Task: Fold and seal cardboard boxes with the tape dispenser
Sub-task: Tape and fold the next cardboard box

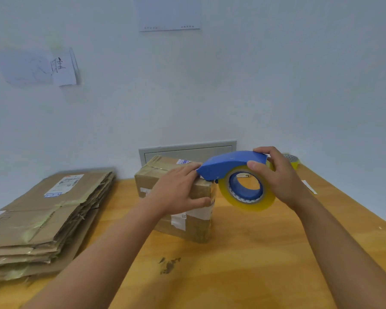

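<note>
While the box (178, 197) is being steadied by spread left-hand (178, 190) fingers | dispenser (239, 175) is being gripped by right hand (276, 175), nose at box top, for taping.

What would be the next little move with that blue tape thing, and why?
Probably draw the tape dispenser back across the cardboard box top toward the person. Its blue nose sits at the box's top edge beside the left hand, which lies flat on the box, while the right hand grips the roll.
</note>
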`<state>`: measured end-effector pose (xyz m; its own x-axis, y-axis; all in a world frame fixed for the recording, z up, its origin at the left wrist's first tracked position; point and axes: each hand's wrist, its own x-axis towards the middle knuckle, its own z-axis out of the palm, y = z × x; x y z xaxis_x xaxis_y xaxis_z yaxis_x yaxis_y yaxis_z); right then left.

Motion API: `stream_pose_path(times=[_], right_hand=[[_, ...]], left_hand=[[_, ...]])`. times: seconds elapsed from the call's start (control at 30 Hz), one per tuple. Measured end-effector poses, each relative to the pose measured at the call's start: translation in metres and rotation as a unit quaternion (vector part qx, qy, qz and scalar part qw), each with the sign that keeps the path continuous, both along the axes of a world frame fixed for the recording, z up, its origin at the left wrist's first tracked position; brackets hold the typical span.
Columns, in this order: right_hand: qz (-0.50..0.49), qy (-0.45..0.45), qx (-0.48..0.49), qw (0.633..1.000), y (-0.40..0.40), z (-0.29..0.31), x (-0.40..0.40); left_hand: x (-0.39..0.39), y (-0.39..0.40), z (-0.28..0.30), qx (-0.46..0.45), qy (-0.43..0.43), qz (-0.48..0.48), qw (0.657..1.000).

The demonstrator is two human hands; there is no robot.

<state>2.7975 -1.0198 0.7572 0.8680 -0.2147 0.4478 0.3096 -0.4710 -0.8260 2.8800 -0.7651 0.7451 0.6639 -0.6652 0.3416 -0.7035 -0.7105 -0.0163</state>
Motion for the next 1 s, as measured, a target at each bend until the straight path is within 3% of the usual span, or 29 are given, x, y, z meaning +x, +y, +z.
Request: stream_pose_path(times=[0.67,1.0], right_hand=[[-0.018,0.010,0.016,1.000,-0.029,-0.033,-0.063],[-0.023,0.066,-0.107,0.992,-0.003,-0.032,-0.059]], left_hand=[[0.004,-0.005,0.006,0.042,0.010,0.042,0.998],[0.006,-0.002,0.001,0.046,0.003,-0.018,0.999]])
